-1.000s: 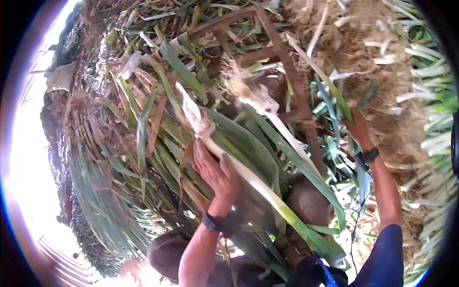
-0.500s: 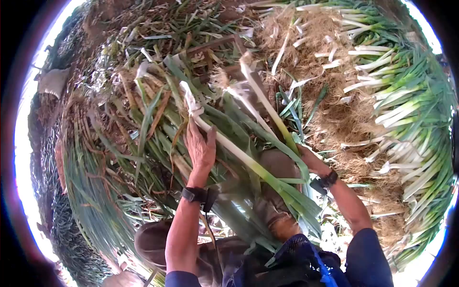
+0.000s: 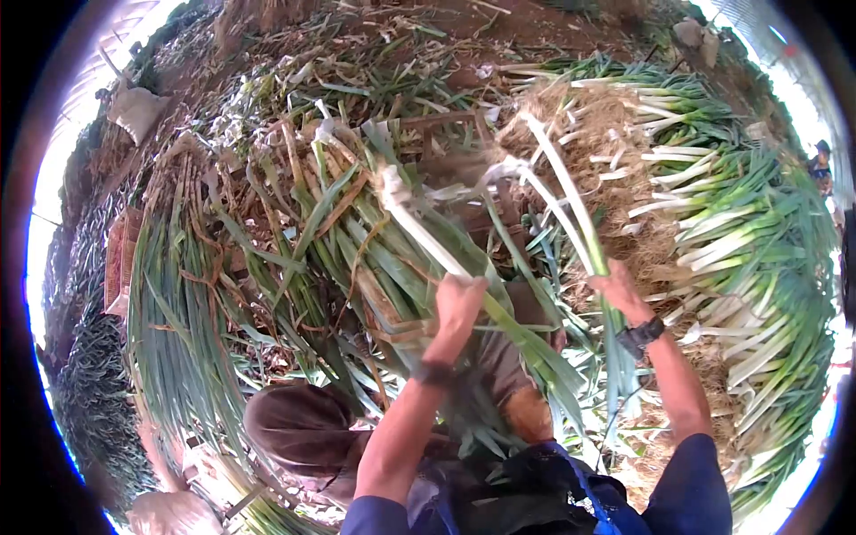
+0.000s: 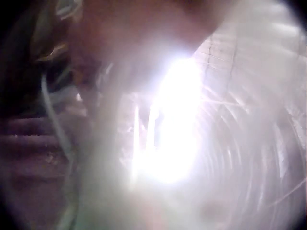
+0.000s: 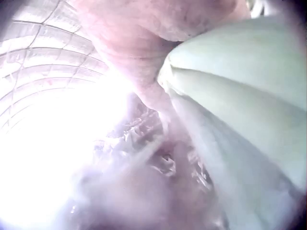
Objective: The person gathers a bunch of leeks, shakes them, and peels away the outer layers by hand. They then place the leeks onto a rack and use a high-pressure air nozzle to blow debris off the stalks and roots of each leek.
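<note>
In the head view my left hand (image 3: 459,303) grips a leek (image 3: 428,239) by its shaft, with the white root end pointing up and away and the green leaves trailing toward my lap. Farther right, my right hand (image 3: 621,290) holds two leeks (image 3: 571,201) together where white turns to green. Their white ends point away from me and their leaves hang below the fist. The right wrist view shows the curled fingers (image 5: 139,43) against broad pale-green leaves (image 5: 240,76). Glare and blur wash out most of the left wrist view.
A long row of leeks (image 3: 713,241) lies on the right, roots facing inward. Untrimmed leeks (image 3: 357,259) are heaped before me, with another bundle (image 3: 178,259) at left. A wooden frame (image 3: 437,120) lies behind the heap amid leaf scraps. A red crate (image 3: 120,259) stands far left.
My left hand has gone from lying flat along the leek to gripping its shaft lower down. The right hand has brought a leek leftward from the right side and now holds two.
</note>
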The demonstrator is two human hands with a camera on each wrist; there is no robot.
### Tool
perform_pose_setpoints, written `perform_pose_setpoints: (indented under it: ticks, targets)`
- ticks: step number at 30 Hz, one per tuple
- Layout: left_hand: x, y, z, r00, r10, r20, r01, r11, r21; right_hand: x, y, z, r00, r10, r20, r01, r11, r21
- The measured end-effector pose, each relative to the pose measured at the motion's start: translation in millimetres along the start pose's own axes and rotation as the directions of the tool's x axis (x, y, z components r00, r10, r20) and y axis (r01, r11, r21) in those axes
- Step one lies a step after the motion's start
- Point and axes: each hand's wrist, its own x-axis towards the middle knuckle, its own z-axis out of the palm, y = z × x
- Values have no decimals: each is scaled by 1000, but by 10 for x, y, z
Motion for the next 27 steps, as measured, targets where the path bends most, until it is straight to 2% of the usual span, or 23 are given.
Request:
perform_pose_setpoints:
  ticks: [2, 3, 4, 6, 8, 10, 11, 12, 13, 14, 15, 16, 17, 18, 20, 21, 23, 24, 25, 26, 27]
  targets:
    - [-248, 145, -160, 995, 34, 94, -13, 977, -215, -222, -304, -317, 995, -99, 1, 98, 986, -137]
    - [-329, 152, -153, 996, 61, 68, -37, 947, -320, -302, -380, -373, 977, -211, 8, 208, 954, -215]
    - [-407, 156, -150, 995, 74, 60, -50, 944, -326, -419, -441, -360, 974, -226, 4, 221, 950, -219]
    - [-641, 261, -177, 982, 79, 174, 14, 878, -478, -776, -642, -154, 987, -149, 67, 155, 983, -102]
    - [-853, 306, -220, 911, 170, 375, 74, 828, -556, -1017, -657, 107, 943, -119, 310, 192, 957, -216]
    - [-1118, 356, -280, 851, 353, 390, -13, 755, -655, -1247, -373, 554, 859, -202, 470, 379, 869, -318]
    - [-1223, 362, -364, 845, 341, 411, -37, 805, -592, -1480, -462, 664, 785, -381, 489, 561, 773, -298]
    - [-1267, 270, -405, 856, 335, 394, -40, 803, -595, -1680, -557, 719, 675, -541, 502, 717, 641, -273]
    - [-1298, 152, -430, 873, 301, 383, -48, 835, -548, -1711, -539, 746, 546, -521, 656, 802, 552, -228]
    - [-1328, 84, -460, 888, 270, 372, -54, 864, -500, -1732, -452, 805, 530, -523, 668, 812, 540, -221]
    - [-1391, 81, -495, 898, 292, 329, -87, 851, -518, -1753, -307, 883, 588, -476, 654, 580, 812, 69]
    - [-1435, 74, -521, 901, 295, 318, -92, 847, -524, -1736, -193, 911, 631, -407, 661, 227, 911, 344]
    - [-1459, 71, -538, 896, 307, 320, -91, 833, -546, -1711, -220, 851, 569, -368, 736, 381, 911, 161]
    - [-1483, 72, -546, 890, 320, 324, -88, 819, -567, -1701, -243, 833, 566, -370, 737, 390, 908, 156]
    - [-1503, 21, -515, 900, 297, 318, -76, 826, -558, -1671, -385, 746, 405, -416, 814, 705, 710, 12]
    - [-1501, 24, -501, 909, 271, 315, -61, 837, -544, -1658, -619, 659, 402, -418, 815, 714, 700, 7]
    - [-1631, 118, -493, 934, 229, 276, -50, 845, -533, -1657, -1121, 499, 544, -192, 817, 633, 732, -250]
    - [-1726, 192, -499, 954, 180, 240, -30, 854, -520, -1552, -1116, 459, 659, -239, 713, 573, 774, -271]
    - [-1794, 285, -513, 958, 107, 268, 36, 877, -479, -1443, -1103, 417, 760, -276, 588, 511, 813, -278]
    - [-1793, 276, -426, 957, 118, 264, 25, 876, -481, -1435, -1216, 478, 760, -285, 584, 518, 808, -280]
    - [-1748, 196, -263, 955, 239, 178, -89, 799, -595, -1462, -1383, 637, 727, -393, 563, 588, 779, -216]
